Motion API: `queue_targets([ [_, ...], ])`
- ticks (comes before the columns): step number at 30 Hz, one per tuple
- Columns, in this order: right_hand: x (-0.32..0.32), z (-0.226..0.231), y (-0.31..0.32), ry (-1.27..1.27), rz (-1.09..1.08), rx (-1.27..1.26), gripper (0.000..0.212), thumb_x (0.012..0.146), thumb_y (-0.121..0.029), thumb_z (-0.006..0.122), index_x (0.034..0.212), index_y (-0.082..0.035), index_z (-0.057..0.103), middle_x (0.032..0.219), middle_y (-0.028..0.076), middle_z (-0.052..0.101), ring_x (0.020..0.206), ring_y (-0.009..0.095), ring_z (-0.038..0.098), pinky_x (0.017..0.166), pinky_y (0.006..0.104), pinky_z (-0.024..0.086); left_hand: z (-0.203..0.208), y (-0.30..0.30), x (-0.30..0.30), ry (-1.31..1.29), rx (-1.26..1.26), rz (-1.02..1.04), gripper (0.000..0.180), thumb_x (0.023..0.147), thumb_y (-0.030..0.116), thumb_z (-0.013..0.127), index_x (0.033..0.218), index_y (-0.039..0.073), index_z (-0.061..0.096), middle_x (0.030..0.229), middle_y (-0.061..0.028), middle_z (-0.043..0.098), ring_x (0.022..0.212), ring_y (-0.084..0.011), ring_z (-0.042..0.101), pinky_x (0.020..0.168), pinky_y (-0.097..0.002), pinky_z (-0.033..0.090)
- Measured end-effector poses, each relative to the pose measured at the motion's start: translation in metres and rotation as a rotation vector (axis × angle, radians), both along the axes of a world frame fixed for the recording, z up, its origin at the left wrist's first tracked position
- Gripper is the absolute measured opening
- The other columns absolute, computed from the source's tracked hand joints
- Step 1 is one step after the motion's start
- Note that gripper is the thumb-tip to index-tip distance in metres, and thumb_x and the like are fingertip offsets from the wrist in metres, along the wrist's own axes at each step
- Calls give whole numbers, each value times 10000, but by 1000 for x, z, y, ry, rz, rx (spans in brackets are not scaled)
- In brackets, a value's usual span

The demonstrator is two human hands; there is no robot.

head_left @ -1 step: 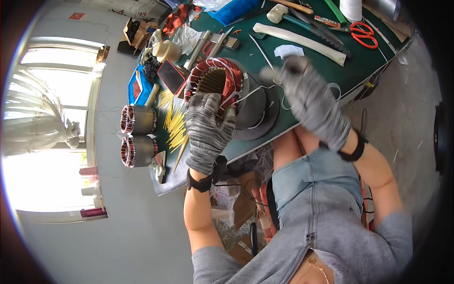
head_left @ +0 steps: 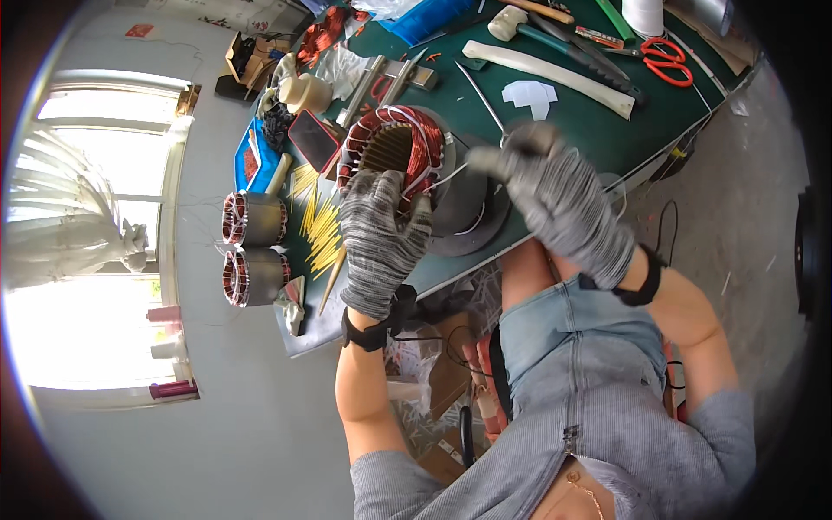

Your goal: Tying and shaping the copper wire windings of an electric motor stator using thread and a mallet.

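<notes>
My left hand (head_left: 383, 236) clasps the wire coil (head_left: 426, 143), near left on the table (head_left: 598, 139), thumb spread. My right hand (head_left: 568, 195) curls further right (too blurred to tell whether it pinches the cord (head_left: 452, 174)).

Gloved left hand (head_left: 383, 243) with bent fingers (head_left: 368, 185); gloved right hand (head_left: 574, 208) blurred, its fingers curled; both forearms (head_left: 364, 394) bare.

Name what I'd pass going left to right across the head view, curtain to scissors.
White curtain, pair of small wound cores, yellow strips, gloved left hand, gloved right hand, red scissor handles.
</notes>
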State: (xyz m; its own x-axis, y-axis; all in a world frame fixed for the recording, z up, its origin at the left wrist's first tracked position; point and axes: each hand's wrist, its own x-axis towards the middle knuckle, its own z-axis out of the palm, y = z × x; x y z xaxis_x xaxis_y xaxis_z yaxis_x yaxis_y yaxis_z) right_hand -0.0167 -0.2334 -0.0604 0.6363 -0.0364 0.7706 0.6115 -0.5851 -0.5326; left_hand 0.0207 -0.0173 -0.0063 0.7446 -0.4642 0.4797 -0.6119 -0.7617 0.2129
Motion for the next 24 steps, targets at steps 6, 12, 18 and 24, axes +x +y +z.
queue_targets([
  [6, 4, -4, 39, 150, -24, -225, 623, 808, -103, 654, 1379, -276, 472, 1024, 91, 587, 854, 272, 601, 722, 401, 517, 17, -4, -4, 178, 5, 22, 233, 753, 129, 677, 953, 26, 616, 854, -158, 628, 824, -352, 596, 745, -445, 480],
  [12, 16, -9, 69, 4, 97, 93, 615, 845, -106, 603, 1417, -200, 397, 1155, 156, 517, 911, 290, 600, 764, 410, 501, 21, 11, 11, 114, 272, -73, 350, 766, 183, 700, 1079, 38, 638, 1090, -213, 607, 1065, -416, 548, 907, -478, 443],
  [18, -29, -34, 6, 1022, 893, 578, 528, 847, -94, 574, 1355, -39, 439, 952, 105, 650, 943, 278, 639, 820, 375, 503, 18, -9, -10, -216, 382, 343, 1008, 734, 399, 725, 1496, 43, 170, 1487, -169, 318, 1412, -409, 177, 1133, -572, 76],
  [24, 19, 46, 40, 11, 481, 268, 232, 876, -126, 523, 1058, -16, 615, 976, 109, 629, 857, 229, 624, 789, 364, 502, -1, -15, -23, -455, 257, 326, 1080, 743, 488, 735, 1493, 15, 119, 1543, -183, 193, 1418, -455, 103, 1129, -583, 45],
])
